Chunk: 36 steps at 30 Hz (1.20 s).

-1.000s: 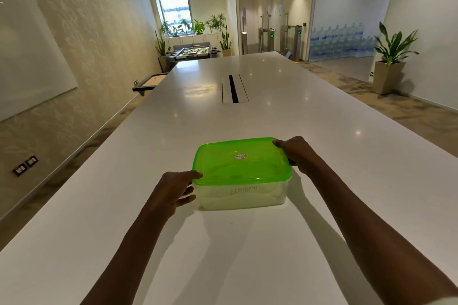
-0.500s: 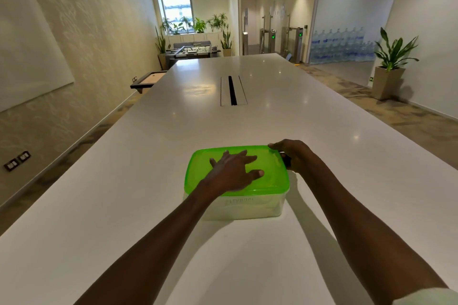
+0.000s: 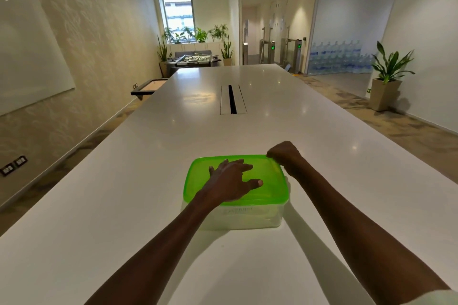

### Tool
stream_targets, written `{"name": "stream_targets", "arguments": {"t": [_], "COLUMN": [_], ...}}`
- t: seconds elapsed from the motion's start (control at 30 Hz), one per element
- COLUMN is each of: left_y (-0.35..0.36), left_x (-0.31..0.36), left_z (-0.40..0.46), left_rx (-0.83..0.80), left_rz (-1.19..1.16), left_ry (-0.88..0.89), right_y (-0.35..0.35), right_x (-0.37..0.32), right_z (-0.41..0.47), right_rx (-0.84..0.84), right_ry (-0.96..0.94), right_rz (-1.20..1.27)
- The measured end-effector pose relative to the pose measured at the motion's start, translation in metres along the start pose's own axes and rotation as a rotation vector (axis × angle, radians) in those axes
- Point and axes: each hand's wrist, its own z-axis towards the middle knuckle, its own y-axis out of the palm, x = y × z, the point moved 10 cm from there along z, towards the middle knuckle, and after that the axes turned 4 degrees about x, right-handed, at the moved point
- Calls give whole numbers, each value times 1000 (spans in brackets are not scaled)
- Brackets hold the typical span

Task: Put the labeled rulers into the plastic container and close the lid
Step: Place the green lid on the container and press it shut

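Observation:
A clear plastic container (image 3: 250, 218) stands on the white table (image 3: 148, 181) in front of me, with its bright green lid (image 3: 271, 187) lying on top. My left hand (image 3: 230, 181) rests flat on the middle of the lid, fingers spread. My right hand (image 3: 285, 156) is curled over the lid's far right corner, fingers bent down on the rim. The rulers are hidden; the container's wall is too cloudy to see inside.
A long cable slot (image 3: 232, 103) is set into the table farther ahead. The table's left edge drops to the floor beside a wall with a whiteboard (image 3: 27, 52). A potted plant (image 3: 386, 82) stands on the floor at the right.
My left hand moved from the container's left side onto the top of the lid and lies flat there. My right hand has curled tighter over the far right corner.

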Motion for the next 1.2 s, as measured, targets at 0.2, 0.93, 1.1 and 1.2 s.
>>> {"name": "stream_targets", "arguments": {"t": [0.2, 0.93, 1.1, 1.2], "left_y": [-68, -20, -26, -26], "left_x": [-71, -171, -167, -166], "left_z": [-4, -3, -19, -28], "left_rx": [381, 216, 276, 246], "left_rz": [-164, -1174, -1200, -1222], "left_ry": [-231, -788, -761, -717], "right_y": [77, 151, 132, 129], "right_x": [-83, -95, -129, -129], "right_z": [-27, -13, -75, -116], "right_rx": [-235, -177, 8, -66], "right_ry": [-462, -135, -558, -649], "right_rz": [-482, -348, -425, -398]}}
